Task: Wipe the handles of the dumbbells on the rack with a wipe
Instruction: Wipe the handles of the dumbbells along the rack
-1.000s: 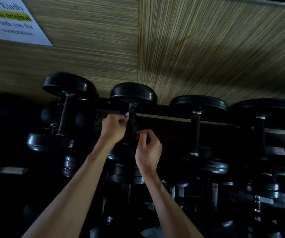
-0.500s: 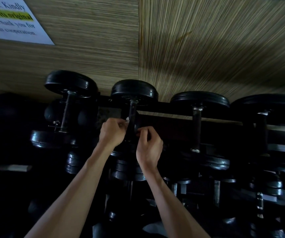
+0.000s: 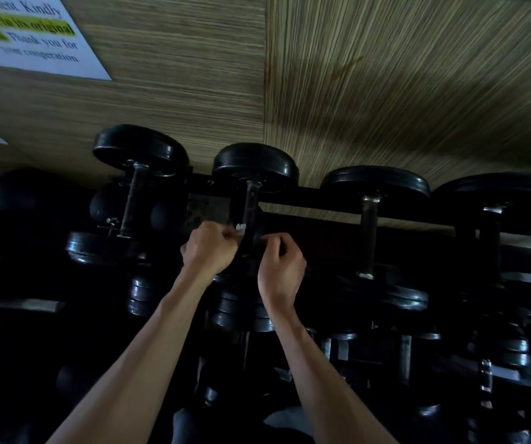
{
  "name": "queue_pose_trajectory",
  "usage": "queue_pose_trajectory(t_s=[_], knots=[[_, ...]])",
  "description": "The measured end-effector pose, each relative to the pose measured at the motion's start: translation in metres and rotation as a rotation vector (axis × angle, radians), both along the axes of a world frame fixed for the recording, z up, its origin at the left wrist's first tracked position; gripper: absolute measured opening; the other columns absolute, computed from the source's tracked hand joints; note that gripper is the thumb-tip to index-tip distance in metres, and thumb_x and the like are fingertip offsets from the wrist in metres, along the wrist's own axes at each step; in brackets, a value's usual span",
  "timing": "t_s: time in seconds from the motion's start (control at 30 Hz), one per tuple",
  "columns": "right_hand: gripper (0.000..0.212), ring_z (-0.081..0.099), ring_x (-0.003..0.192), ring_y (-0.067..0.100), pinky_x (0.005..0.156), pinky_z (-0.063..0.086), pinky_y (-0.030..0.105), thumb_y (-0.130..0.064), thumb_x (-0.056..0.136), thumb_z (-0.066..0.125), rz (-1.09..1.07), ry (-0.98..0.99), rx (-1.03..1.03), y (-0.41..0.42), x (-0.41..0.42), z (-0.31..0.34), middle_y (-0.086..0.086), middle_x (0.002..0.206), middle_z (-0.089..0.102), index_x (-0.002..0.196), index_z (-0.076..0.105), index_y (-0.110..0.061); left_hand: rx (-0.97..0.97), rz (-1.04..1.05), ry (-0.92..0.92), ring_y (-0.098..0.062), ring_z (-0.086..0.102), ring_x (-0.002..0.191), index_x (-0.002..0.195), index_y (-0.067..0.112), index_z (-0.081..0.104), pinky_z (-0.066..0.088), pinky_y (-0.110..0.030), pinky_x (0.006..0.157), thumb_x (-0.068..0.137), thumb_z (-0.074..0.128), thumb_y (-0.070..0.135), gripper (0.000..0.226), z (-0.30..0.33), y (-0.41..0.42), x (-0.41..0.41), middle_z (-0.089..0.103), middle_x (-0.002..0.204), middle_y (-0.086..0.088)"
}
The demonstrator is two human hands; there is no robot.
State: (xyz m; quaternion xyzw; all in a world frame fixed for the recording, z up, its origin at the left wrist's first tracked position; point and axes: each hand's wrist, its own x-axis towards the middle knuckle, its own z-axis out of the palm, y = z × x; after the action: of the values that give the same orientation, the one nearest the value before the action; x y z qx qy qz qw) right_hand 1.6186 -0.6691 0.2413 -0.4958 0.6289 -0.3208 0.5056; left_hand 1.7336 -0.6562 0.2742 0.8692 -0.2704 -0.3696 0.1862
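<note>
Head view, mid-frame: we log curled fingers on both hands. Our left hand (image 3: pixel 209 249) pinches a white wipe (image 3: pixel 240 228) against the dumbbell handle (image 3: pixel 250 219); our right hand (image 3: pixel 281 265) has fingers curled at the handle's other side, though whether they hold the wipe we cannot tell. That dumbbell (image 3: pixel 254 168) sits second in the top row of the dark rack (image 3: pixel 322 200). Upper left: a printed notice (image 3: pixel 33 36) on the striped wall (image 3: pixel 386 75).

A gym: black dumbbells (image 3: pixel 254 174) racked below an equipment notice (image 3: pixel 33 33).
</note>
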Motion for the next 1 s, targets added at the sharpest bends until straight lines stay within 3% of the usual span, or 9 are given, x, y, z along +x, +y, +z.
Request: queue_pose_trajectory(t_s=[0.13, 0.23, 0.37, 0.5, 0.57, 0.63, 0.77, 0.83, 1.0], knots=[[0.030, 0.065, 0.071, 0.016, 0.070, 0.058, 0.038, -0.037, 0.094, 0.046, -0.024, -0.040, 0.138, 0.006, -0.002, -0.005, 0.004, 0.081, 0.070, 0.079, 0.069, -0.024, 0.001, 0.077, 0.075, -0.019, 0.062, 0.101, 0.070, 0.046, 0.069, 0.044, -0.044, 0.104, 0.089, 0.065, 0.033, 0.023, -0.003, 0.000, 0.002, 0.072, 0.094, 0.006], [0.032, 0.057, 0.061, 0.013, 0.060, 0.051, 0.028, -0.030, 0.098, 0.047, -0.032, -0.077, 0.169, 0.006, -0.004, -0.002, 0.007, 0.073, 0.067, 0.080, 0.069, -0.017, -0.015, 0.040, -0.004, -0.013, 0.057, 0.101, 0.088, 0.040, 0.074, 0.035, -0.037, 0.106, 0.092, 0.061, 0.030, 0.017, -0.006, 0.007, 0.002, 0.070, 0.096, 0.012], [0.032, 0.053, 0.055, 0.010, 0.053, 0.047, 0.022, -0.026, 0.098, 0.047, -0.015, -0.093, 0.168, 0.006, -0.005, 0.003, 0.006, 0.066, 0.064, 0.080, 0.070, -0.012, 0.015, 0.097, 0.032, -0.017, 0.053, 0.098, 0.068, 0.035, 0.066, 0.033, -0.043, 0.109, 0.093, 0.056, 0.023, 0.030, -0.002, -0.001, 0.004, 0.058, 0.078, 0.013], [0.029, 0.051, 0.052, 0.004, 0.048, 0.043, 0.015, -0.024, 0.099, 0.049, 0.057, -0.088, 0.181, 0.002, -0.011, 0.006, -0.002, 0.062, 0.061, 0.084, 0.072, -0.013, -0.005, 0.003, -0.034, -0.014, 0.053, 0.093, 0.096, 0.033, 0.074, 0.031, -0.036, 0.103, 0.095, 0.057, 0.027, 0.019, 0.003, 0.006, 0.000, 0.060, 0.082, 0.014], [0.023, 0.060, 0.063, 0.003, 0.055, 0.048, 0.014, -0.025, 0.099, 0.052, 0.129, -0.062, 0.190, -0.002, -0.012, 0.010, -0.005, 0.075, 0.069, 0.096, 0.073, -0.016, -0.061, -0.043, -0.032, -0.013, 0.059, 0.107, 0.105, 0.034, 0.074, 0.033, -0.039, 0.110, 0.095, 0.059, 0.032, 0.018, 0.010, 0.018, 0.001, 0.069, 0.096, 0.015], [0.030, 0.067, 0.097, 0.005, 0.081, 0.054, 0.017, -0.027, 0.097, 0.057, 0.285, -0.010, 0.130, -0.005, -0.014, 0.014, -0.005, 0.113, 0.072, 0.125, 0.067, -0.022, -0.154, -0.057, 0.018, -0.010, 0.062, 0.111, 0.107, 0.034, 0.073, 0.041, -0.040, 0.109, 0.092, 0.064, 0.035, 0.018, 0.016, 0.028, 0.007, 0.073, 0.104, 0.013], [0.051, 0.034, 0.146, 0.008, 0.120, 0.032, 0.044, -0.032, 0.094, 0.062, 0.659, 0.094, -0.058, -0.007, -0.005, 0.028, -0.005, 0.153, 0.046, 0.144, 0.051, -0.032, -0.323, -0.105, 0.056, 0.009, 0.065, 0.093, 0.104, 0.028, 0.075, 0.049, -0.008, 0.084, 0.091, 0.069, 0.024, 0.015, 0.036, 0.052, 0.022, 0.072, 0.090, 0.020], [0.036, 0.039, 0.143, 0.009, 0.118, 0.032, 0.049, -0.032, 0.093, 0.064, 0.747, 0.136, -0.162, -0.007, 0.005, 0.033, -0.002, 0.141, 0.058, 0.128, 0.063, -0.028, -0.412, -0.080, 0.073, 0.011, 0.066, 0.087, 0.099, 0.026, 0.076, 0.048, -0.003, 0.077, 0.089, 0.071, 0.020, 0.013, 0.042, 0.064, 0.032, 0.072, 0.084, 0.020], [0.010, 0.063, 0.090, 0.002, 0.074, 0.045, 0.007, -0.023, 0.093, 0.070, 0.751, 0.107, -0.249, 0.009, 0.040, 0.058, -0.008, 0.098, 0.069, 0.097, 0.063, -0.016, -0.588, -0.014, -0.072, 0.003, 0.069, 0.087, 0.097, 0.021, 0.077, 0.051, -0.011, 0.081, 0.087, 0.073, 0.020, 0.011, 0.042, 0.098, 0.072, 0.075, 0.090, 0.013]])
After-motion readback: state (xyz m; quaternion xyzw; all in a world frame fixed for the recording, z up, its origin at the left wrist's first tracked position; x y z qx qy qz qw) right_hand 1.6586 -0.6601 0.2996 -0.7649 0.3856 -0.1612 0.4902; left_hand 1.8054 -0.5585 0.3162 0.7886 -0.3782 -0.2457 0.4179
